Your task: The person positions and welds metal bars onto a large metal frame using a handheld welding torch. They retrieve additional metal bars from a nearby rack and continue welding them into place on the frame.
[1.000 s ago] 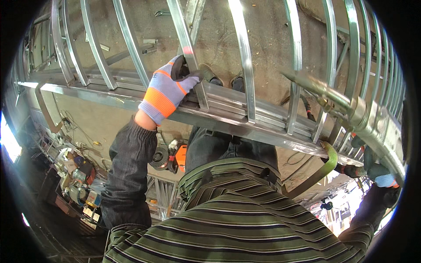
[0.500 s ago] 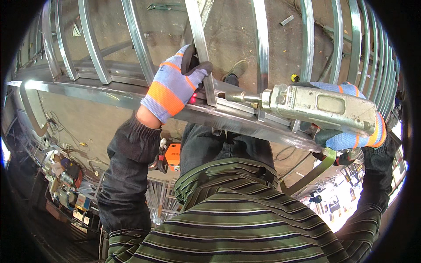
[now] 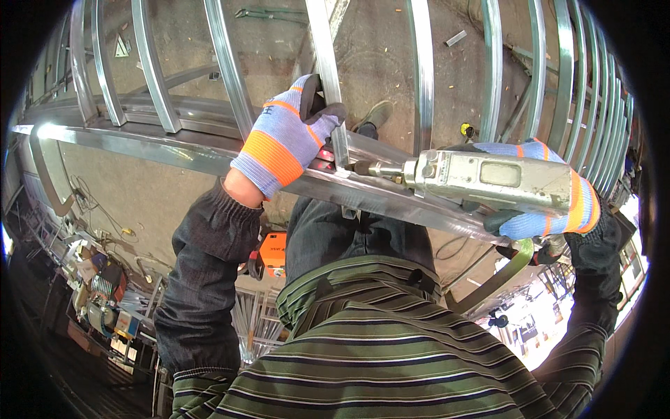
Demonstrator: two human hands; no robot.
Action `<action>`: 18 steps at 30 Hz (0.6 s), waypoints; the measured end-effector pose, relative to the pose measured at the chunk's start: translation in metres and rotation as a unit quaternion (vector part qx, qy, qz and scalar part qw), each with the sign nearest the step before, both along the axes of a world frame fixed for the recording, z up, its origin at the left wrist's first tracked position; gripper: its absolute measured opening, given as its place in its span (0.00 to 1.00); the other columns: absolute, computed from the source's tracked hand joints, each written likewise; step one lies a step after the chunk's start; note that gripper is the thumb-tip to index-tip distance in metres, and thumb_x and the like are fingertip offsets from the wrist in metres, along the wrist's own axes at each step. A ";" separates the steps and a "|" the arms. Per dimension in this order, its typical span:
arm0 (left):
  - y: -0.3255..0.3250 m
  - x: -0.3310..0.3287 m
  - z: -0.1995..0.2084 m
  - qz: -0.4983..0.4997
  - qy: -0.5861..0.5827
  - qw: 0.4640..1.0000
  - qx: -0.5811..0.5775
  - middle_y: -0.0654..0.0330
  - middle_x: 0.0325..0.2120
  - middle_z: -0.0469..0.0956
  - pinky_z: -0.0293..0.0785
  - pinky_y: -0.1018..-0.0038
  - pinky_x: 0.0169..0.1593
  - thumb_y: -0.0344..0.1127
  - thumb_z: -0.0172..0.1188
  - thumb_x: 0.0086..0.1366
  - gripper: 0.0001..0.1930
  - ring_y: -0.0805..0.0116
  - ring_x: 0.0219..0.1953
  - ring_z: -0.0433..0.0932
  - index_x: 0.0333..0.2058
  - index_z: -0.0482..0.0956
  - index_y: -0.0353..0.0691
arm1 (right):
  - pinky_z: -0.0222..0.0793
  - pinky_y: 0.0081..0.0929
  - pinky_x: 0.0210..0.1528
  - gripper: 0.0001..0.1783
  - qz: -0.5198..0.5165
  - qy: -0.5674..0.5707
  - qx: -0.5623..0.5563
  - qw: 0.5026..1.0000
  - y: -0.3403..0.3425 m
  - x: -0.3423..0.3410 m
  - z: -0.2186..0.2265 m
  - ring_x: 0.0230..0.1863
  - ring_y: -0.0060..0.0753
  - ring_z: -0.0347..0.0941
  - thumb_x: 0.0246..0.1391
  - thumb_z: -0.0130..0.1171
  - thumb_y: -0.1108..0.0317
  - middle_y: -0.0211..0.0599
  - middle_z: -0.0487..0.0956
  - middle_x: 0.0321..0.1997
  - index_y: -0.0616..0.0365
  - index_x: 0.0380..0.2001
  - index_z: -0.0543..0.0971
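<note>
My left hand (image 3: 279, 143), in a blue-grey and orange knit glove with dark fingertips, is closed round the lower part of a metal bar (image 3: 324, 52). This bar rises from a long metal rail (image 3: 167, 152) that crosses in front of me. My right hand (image 3: 541, 223), gloved alike, grips a silver, straight-bodied die grinder (image 3: 499, 180) held nearly level. Its narrow dark tip points left, at the corner where the bar meets the rail; whether it touches is too small to tell. Red light shows on the metal between my left hand and the bar's foot.
Several parallel metal bars (image 3: 423, 70) stand along the rail on both sides. Below lies a concrete floor with a short metal offcut (image 3: 456, 38) and my shoe (image 3: 377, 115). An orange box (image 3: 273, 253) stands near my legs. Cables and clutter (image 3: 105, 300) lie lower left.
The die grinder has moved left and down, bringing its tip close to the bar's foot. My left hand keeps its hold on the bar; the whole view has shifted slightly.
</note>
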State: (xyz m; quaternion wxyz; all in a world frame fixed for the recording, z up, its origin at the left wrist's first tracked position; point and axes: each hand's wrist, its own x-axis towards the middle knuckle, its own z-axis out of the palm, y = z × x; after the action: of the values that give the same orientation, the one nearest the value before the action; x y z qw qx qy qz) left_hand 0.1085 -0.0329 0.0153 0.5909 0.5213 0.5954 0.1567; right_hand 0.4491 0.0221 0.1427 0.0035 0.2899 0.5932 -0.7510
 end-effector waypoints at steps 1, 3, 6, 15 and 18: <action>0.000 0.000 0.000 -0.001 0.002 1.000 -0.004 0.48 0.38 0.84 0.81 0.67 0.41 0.38 0.66 0.67 0.21 0.60 0.38 0.82 0.53 0.74 0.31 | 0.77 0.36 0.50 0.43 -0.026 -0.004 -0.010 1.000 -0.004 -0.002 0.000 0.45 0.36 0.82 0.48 0.75 0.56 0.49 0.83 0.51 0.71 0.62 0.72; -0.001 -0.001 0.000 -0.003 0.005 1.000 -0.012 0.58 0.41 0.83 0.82 0.77 0.39 0.32 0.64 0.70 0.18 0.77 0.38 0.78 0.54 0.74 0.30 | 0.78 0.35 0.51 0.44 -0.032 0.000 -0.056 0.998 -0.004 -0.004 0.000 0.47 0.37 0.82 0.48 0.75 0.56 0.51 0.83 0.52 0.72 0.63 0.70; -0.001 -0.001 0.003 -0.024 -0.001 0.999 0.034 0.59 0.40 0.82 0.82 0.78 0.36 0.32 0.63 0.70 0.18 0.78 0.37 0.78 0.54 0.74 0.30 | 0.78 0.35 0.51 0.45 -0.015 -0.004 -0.065 0.998 -0.003 -0.005 -0.003 0.48 0.38 0.83 0.49 0.75 0.56 0.53 0.82 0.54 0.73 0.64 0.69; 0.001 0.001 0.007 -0.011 0.001 1.000 -0.016 0.58 0.41 0.83 0.83 0.78 0.36 0.33 0.64 0.70 0.20 0.78 0.36 0.78 0.56 0.74 0.31 | 0.78 0.36 0.51 0.45 -0.004 0.012 -0.034 0.999 0.001 -0.006 0.000 0.47 0.40 0.83 0.48 0.75 0.59 0.52 0.82 0.54 0.75 0.63 0.69; 0.000 0.001 0.006 0.008 -0.014 0.999 -0.044 0.57 0.41 0.83 0.82 0.77 0.39 0.34 0.64 0.70 0.20 0.77 0.38 0.78 0.56 0.73 0.31 | 0.76 0.36 0.54 0.45 -0.014 -0.003 -0.095 0.995 0.000 -0.006 -0.002 0.49 0.40 0.82 0.47 0.76 0.59 0.51 0.82 0.55 0.73 0.64 0.69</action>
State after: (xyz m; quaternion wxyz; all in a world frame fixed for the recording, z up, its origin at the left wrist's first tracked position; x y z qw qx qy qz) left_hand 0.1099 -0.0326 0.0214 0.6202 0.4881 0.5973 0.1425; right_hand 0.4434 0.0217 0.1411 0.0221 0.2987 0.5146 -0.8034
